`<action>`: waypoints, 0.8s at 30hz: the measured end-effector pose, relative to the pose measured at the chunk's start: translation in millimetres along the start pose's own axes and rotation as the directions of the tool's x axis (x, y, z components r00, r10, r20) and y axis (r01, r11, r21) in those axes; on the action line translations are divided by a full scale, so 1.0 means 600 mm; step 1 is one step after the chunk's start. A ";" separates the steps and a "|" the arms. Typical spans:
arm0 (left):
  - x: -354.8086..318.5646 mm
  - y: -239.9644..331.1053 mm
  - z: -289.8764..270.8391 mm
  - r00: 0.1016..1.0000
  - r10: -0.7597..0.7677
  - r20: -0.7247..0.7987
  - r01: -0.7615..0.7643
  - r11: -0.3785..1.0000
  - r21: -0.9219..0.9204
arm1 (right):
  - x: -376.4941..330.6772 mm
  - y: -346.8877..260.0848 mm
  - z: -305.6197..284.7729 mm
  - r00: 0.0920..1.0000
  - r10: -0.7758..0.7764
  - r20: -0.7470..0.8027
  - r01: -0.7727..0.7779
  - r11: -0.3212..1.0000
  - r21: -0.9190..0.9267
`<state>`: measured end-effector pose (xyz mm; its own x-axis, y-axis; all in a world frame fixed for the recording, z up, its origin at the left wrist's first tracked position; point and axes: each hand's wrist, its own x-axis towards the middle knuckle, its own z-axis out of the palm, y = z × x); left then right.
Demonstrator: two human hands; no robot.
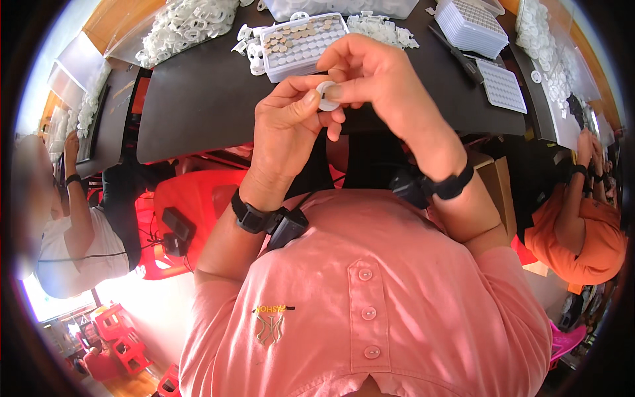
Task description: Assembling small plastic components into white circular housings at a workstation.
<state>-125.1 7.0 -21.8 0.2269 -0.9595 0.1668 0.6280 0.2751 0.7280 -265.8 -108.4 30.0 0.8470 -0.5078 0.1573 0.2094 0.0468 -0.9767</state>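
Note:
Over the near edge of the dark table, my left hand (286,122) pinches a small white round plastic part (328,104) between thumb and fingers. My right hand (390,83) closes on the same part from the other side, its thumb pressed on the face. A small dark spot shows near the part's middle; I cannot make out what it is. Just beyond my hands stands a white tray (281,71) with rows of small round metal discs (291,38), some brownish, some silvery.
White plastic parts (188,30) lie heaped at the back left, with another pile (382,30) right of the tray. Stacked white trays (473,28), a dark long tool (456,53) and a single tray (503,87) are at right. Other people work on both sides.

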 end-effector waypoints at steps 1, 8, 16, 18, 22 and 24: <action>0.001 -0.001 0.001 1.000 0.000 0.001 0.000 1.000 0.002 | 0.006 -0.001 -0.012 1.000 0.027 0.008 -0.027 0.999 -0.035; 0.001 -0.004 0.002 1.000 0.024 -0.016 -0.024 1.000 -0.002 | -0.015 0.025 0.034 0.974 -0.133 -0.183 0.129 0.991 -0.031; 0.005 -0.004 -0.008 0.999 0.021 -0.029 -0.023 0.999 -0.039 | -0.016 0.035 0.049 0.938 -0.210 -0.275 0.208 0.977 -0.035; 0.008 -0.005 -0.014 1.000 0.009 0.000 -0.009 0.992 -0.123 | -0.013 0.042 0.047 0.933 -0.207 -0.295 0.227 0.973 0.036; 0.005 -0.007 -0.016 0.999 0.032 0.021 -0.028 0.985 -0.169 | -0.022 0.044 0.048 0.947 -0.158 -0.279 0.161 0.987 -0.010; 0.006 -0.006 -0.021 0.999 0.017 0.039 -0.010 0.985 -0.175 | -0.026 0.043 0.056 0.918 -0.255 -0.303 0.220 0.965 -0.143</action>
<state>-117.2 3.2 -32.1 0.2083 -0.9564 0.2048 0.7464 0.2908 0.5986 -257.6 -70.4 7.0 0.5768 -0.7386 0.3490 0.3187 -0.1900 -0.9286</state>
